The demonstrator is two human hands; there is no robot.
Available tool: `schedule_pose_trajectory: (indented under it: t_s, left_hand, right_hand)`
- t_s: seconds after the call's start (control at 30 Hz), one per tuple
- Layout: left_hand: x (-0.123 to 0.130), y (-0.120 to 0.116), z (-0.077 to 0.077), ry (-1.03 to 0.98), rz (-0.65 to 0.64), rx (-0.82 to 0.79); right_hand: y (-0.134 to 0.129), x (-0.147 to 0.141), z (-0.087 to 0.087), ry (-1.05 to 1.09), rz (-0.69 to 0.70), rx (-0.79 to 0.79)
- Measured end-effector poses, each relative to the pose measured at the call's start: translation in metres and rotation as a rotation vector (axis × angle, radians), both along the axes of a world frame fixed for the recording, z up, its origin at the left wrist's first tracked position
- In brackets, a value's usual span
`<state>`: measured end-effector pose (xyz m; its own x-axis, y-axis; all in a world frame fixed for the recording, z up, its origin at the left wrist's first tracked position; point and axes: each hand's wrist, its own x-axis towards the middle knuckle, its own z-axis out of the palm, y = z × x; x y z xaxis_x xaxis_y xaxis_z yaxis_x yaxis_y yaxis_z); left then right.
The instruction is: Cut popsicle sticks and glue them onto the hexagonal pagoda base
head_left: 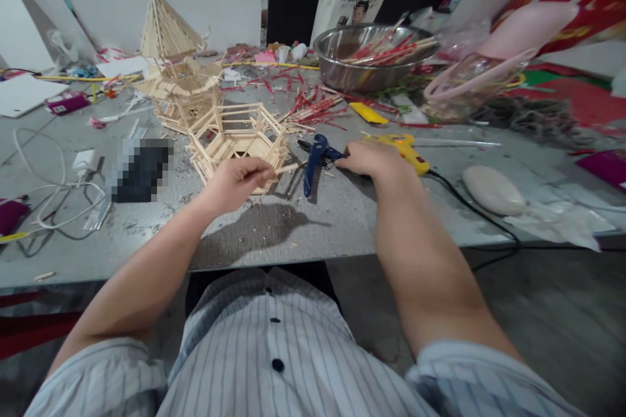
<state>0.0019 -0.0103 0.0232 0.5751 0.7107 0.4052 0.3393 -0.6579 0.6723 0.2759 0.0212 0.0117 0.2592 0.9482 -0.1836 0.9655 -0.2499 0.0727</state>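
Here, a thin stick in the left hand and blue pliers by the right

The left hand [239, 184] pinches a thin wooden stick [292, 169] between thumb and fingers, just in front of a small wooden frame [238, 125] on the table [349, 225]. The stick's free end points right, toward the blue pliers [310, 172]; whether the two touch, I cannot tell. The right hand [374, 158] is at the pliers, its fingertips at the end of one handle; whether the fingers close round that handle or only rest on it, I cannot tell. The other handle points toward the front edge of the table.

The frame has several sides, with open rails round its top, and the left hand hides part of its near side. Behind it and to the left stands a taller wooden tower [169, 29] with a pointed roof. Just right of the right hand lies a yellow glue gun [411, 151], partly covered by that hand, with a clear rod sticking out and a black cord [457, 192] running toward the table's edge. Farther back, a heap of red-and-wood sticks [315, 107] lies near a metal bowl [337, 68] that holds more of them. A blurred-out phone [139, 172] lies left of the frame, beside a white charger [85, 161].
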Motion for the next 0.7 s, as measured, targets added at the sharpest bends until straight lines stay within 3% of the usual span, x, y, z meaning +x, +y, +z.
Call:
schedule_pose_trajectory:
  t_s: [0.07, 0.17, 0.33, 0.5, 0.6, 0.7]
  left_hand:
    - [0.003, -0.002, -0.008, 0.124, -0.164, -0.097]
    - [0.011, -0.003, -0.021, 0.261, -0.265, -0.146]
    - [0.014, 0.010, -0.039, 0.255, -0.166, -0.130]
    - [0.004, 0.031, -0.050, 0.130, -0.083, -0.003]
    - [-0.003, 0.043, -0.053, 0.089, -0.038, 0.005]
    - [-0.008, 0.046, -0.052, 0.033, -0.043, -0.010]
  right_hand:
    - [0.003, 0.000, -0.004, -0.012, -0.016, 0.000]
    - [0.008, 0.004, -0.010, 0.006, -0.035, 0.027]
    - [0.013, 0.012, -0.015, 0.192, -0.064, 0.144]
    - [0.015, 0.017, -0.015, 0.439, -0.104, 0.436]
    - [0.017, 0.019, -0.019, 0.736, -0.099, 0.527]
    - [0.016, 0.022, -0.020, 1.117, 0.002, 0.545]
